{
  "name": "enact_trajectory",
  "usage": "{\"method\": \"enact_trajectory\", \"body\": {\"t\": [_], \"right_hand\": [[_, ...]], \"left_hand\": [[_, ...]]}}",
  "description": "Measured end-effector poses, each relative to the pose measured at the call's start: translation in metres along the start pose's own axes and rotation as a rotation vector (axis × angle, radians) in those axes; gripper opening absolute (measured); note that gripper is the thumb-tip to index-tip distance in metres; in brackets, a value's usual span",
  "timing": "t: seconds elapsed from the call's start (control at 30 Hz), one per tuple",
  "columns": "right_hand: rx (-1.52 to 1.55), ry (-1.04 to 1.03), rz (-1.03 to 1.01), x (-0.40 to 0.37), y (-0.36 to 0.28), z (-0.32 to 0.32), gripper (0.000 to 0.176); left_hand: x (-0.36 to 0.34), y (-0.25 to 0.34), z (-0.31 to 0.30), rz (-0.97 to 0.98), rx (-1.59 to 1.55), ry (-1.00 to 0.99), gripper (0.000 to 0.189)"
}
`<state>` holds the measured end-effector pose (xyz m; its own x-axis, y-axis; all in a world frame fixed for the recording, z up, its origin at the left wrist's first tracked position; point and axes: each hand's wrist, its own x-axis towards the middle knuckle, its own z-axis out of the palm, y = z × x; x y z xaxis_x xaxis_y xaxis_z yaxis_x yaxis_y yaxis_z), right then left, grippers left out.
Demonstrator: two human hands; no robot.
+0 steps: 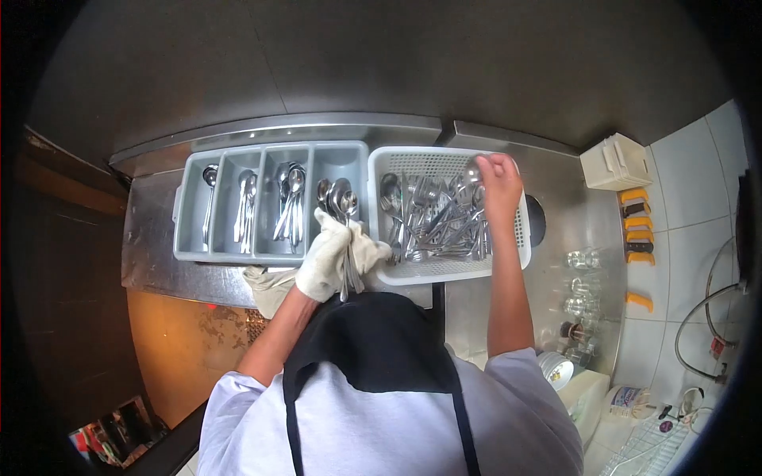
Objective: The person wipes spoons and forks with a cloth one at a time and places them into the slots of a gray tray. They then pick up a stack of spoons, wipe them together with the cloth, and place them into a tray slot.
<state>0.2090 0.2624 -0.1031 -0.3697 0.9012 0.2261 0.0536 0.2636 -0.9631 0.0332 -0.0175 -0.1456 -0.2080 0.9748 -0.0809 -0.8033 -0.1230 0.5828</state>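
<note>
My left hand (324,258), in a white glove, is closed around a bundle of spoons (341,202), their bowls pointing away from me. A pale cloth (369,252) hangs beside that hand, near the basket's left edge. My bare right hand (500,186) pinches a spoon (473,172) by the far right corner of the white perforated basket (389,275). Inside the basket lies a jumbled heap of forks and spoons (440,218). To the left stands a grey cutlery tray (218,257) with long compartments; a ladle (209,198) and sorted spoons (292,202) lie in it.
Tray and basket rest on a steel counter (147,230) against a dark wall. Glasses (583,285) stand at the right, with stacked bowls (556,369) nearer me. Knives with yellow handles (639,224) hang on the tiled wall beside a white holder (617,163).
</note>
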Motion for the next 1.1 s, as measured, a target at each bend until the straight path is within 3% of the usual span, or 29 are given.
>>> {"method": "enact_trajectory", "body": {"t": [0.07, 0.13, 0.2, 0.23, 0.3, 0.4, 0.47, 0.53, 0.6, 0.8, 0.9, 1.03, 1.1], "right_hand": [[0.043, -0.071, 0.044, -0.021, -0.049, 0.028, 0.012], [0.271, -0.185, 0.189, -0.038, -0.056, 0.060, 0.014], [0.127, -0.316, 0.203, -0.058, -0.057, 0.088, 0.017], [0.112, -0.366, -0.006, -0.066, -0.033, 0.103, 0.023], [-0.023, -0.320, -0.027, -0.073, -0.034, 0.108, 0.030], [-0.298, -0.225, -0.045, -0.053, -0.006, 0.077, 0.035], [-0.769, -0.103, -0.232, -0.029, 0.048, 0.039, 0.034], [-1.007, -0.036, -0.160, -0.010, 0.092, -0.003, 0.033], [-1.228, -0.216, -0.026, 0.012, 0.118, -0.037, 0.032], [-1.249, -0.492, -0.198, 0.021, 0.121, -0.065, 0.025], [-1.231, -0.492, -0.296, 0.029, 0.122, -0.075, 0.022], [-1.165, -0.711, -0.413, 0.059, 0.117, -0.092, 0.012], [-1.072, -0.613, -0.264, 0.058, 0.078, -0.088, 0.013]], "left_hand": [[0.010, -0.002, 0.003, -0.176, -0.177, -0.008, 0.040], [0.010, -0.009, 0.002, -0.138, -0.137, -0.019, 0.039], [0.008, -0.017, 0.003, -0.104, -0.102, -0.034, 0.038], [0.003, -0.001, 0.059, -0.115, -0.108, 0.364, 0.043], [-0.001, -0.009, 0.001, 0.103, 0.728, 0.189, 0.029], [-0.006, -0.038, -0.061, 0.196, 1.001, 0.313, 0.011], [-0.014, -0.011, -0.018, -0.001, 0.308, 0.435, 0.009], [-0.019, -0.008, -0.022, -0.053, 0.164, 0.433, 0.010], [-0.027, 0.001, -0.011, -0.088, 0.080, 0.420, 0.011], [-0.034, 0.007, -0.008, -0.034, 0.157, 0.394, 0.010], [-0.033, 0.008, -0.011, -0.013, 0.144, 0.403, 0.010], [-0.034, 0.005, -0.020, 0.015, 0.208, 0.444, 0.009], [-0.031, -0.001, -0.037, 0.053, 0.229, 0.403, 0.010]]}}
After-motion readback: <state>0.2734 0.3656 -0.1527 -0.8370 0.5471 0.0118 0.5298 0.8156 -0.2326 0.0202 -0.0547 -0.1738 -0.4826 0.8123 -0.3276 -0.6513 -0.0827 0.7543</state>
